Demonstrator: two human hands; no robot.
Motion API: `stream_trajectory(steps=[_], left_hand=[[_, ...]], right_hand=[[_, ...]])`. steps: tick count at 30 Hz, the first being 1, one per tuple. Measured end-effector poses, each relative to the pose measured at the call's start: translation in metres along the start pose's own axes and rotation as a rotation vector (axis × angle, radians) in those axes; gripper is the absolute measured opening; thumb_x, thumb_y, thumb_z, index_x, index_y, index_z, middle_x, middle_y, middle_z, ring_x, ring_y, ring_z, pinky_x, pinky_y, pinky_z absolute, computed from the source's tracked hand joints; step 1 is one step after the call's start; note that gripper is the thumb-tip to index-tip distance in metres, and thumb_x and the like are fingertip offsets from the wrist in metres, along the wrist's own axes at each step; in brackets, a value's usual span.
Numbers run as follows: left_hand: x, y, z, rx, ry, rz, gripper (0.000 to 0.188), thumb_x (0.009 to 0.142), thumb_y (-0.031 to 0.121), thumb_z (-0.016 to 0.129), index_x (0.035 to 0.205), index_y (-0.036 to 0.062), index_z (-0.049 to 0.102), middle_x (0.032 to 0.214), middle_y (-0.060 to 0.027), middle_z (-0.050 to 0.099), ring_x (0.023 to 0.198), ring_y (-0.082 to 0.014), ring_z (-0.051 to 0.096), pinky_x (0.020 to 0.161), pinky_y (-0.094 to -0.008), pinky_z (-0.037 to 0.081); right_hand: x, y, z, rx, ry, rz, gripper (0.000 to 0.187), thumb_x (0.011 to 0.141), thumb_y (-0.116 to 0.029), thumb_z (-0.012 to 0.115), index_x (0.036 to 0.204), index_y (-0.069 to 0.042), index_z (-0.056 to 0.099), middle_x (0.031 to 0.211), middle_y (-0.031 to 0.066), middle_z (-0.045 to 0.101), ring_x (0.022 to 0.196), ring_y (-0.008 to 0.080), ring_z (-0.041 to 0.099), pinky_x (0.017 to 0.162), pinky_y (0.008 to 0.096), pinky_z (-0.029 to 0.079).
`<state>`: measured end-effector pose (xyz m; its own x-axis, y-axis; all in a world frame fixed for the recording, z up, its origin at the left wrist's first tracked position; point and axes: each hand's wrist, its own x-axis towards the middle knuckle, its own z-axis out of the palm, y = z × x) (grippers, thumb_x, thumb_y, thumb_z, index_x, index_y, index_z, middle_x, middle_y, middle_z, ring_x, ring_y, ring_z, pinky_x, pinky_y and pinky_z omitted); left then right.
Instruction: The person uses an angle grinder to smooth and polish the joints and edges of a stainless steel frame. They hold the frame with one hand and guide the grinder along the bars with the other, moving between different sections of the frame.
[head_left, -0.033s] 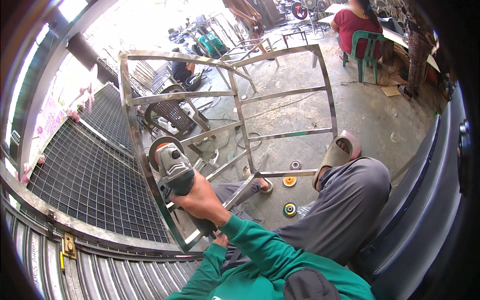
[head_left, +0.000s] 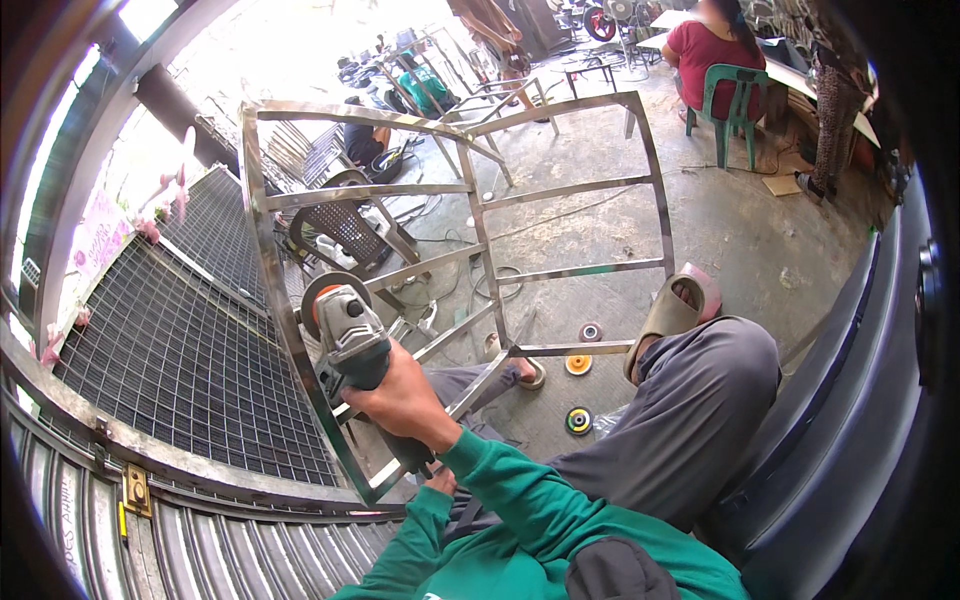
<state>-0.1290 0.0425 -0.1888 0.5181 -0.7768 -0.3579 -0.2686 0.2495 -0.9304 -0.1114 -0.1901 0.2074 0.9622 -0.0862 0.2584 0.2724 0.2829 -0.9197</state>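
Observation:
My right hand [head_left: 405, 398] is wrapped round the body of a grey and dark angle grinder [head_left: 352, 330]. Its round disc [head_left: 318, 300], orange at the centre, sits at the left bar of a metal frame [head_left: 484, 250]; whether they touch I cannot tell. At the grinder's rear end, my left hand [head_left: 440, 482] is closed on the tool, its fingers partly hidden. The frame stands tilted in front of me, made of square bars with several crosspieces, dull grey with brownish marks. Its lower part comes down between my legs.
Several grinding discs, one a yellow disc [head_left: 578, 364], lie on the concrete floor by my sandalled foot [head_left: 668, 312]. A dark wire mesh panel [head_left: 200, 350] is at the left. Beyond the frame are a brown plastic chair [head_left: 345, 230], cables, and a person on a green chair [head_left: 735, 100].

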Motion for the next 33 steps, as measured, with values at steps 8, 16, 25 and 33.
stream_trajectory(steps=[8, 16, 25, 33], left_hand=[[-0.005, 0.012, 0.008, -0.177, 0.039, -0.121, 0.048, 0.089, 0.005, 0.062, 0.137, 0.0049, 0.063, 0.127, -0.0184, 0.066, 0.116, -0.0272, 0.065, 0.083, -0.0441, 0.061], [-0.016, 0.024, 0.012, -0.360, 0.079, -0.228, 0.049, 0.088, 0.005, 0.062, 0.137, 0.0044, 0.063, 0.127, -0.0190, 0.066, 0.116, -0.0277, 0.065, 0.083, -0.0447, 0.061], [-0.022, 0.015, 0.006, -0.532, 0.003, -0.388, 0.050, 0.087, 0.004, 0.061, 0.137, 0.0039, 0.063, 0.127, -0.0196, 0.066, 0.116, -0.0284, 0.065, 0.083, -0.0454, 0.062], [-0.045, 0.006, -0.003, -1.025, 0.180, -0.550, 0.054, 0.100, 0.004, 0.049, 0.154, 0.0010, 0.050, 0.156, -0.0221, 0.052, 0.136, -0.0365, 0.058, 0.105, -0.0551, 0.051]], right_hand=[[0.005, 0.005, 0.003, 0.031, -0.034, -0.042, 0.062, 0.075, -0.023, 0.084, 0.125, 0.003, 0.060, 0.112, 0.0238, 0.073, 0.108, 0.0387, 0.073, 0.095, 0.0433, 0.056], [0.005, 0.006, 0.003, 0.020, -0.037, 0.018, 0.063, 0.073, -0.022, 0.085, 0.125, 0.003, 0.060, 0.113, 0.0242, 0.073, 0.106, 0.0392, 0.073, 0.094, 0.0435, 0.056], [0.008, 0.007, -0.003, 0.063, -0.050, 0.069, 0.060, 0.074, -0.020, 0.087, 0.124, 0.002, 0.062, 0.111, 0.0168, 0.074, 0.102, 0.0273, 0.073, 0.092, 0.0392, 0.057], [0.006, 0.002, -0.002, 0.135, -0.117, 0.037, 0.050, 0.073, -0.013, 0.085, 0.117, 0.002, 0.065, 0.103, 0.0129, 0.075, 0.093, 0.0236, 0.072, 0.087, 0.0373, 0.058]])
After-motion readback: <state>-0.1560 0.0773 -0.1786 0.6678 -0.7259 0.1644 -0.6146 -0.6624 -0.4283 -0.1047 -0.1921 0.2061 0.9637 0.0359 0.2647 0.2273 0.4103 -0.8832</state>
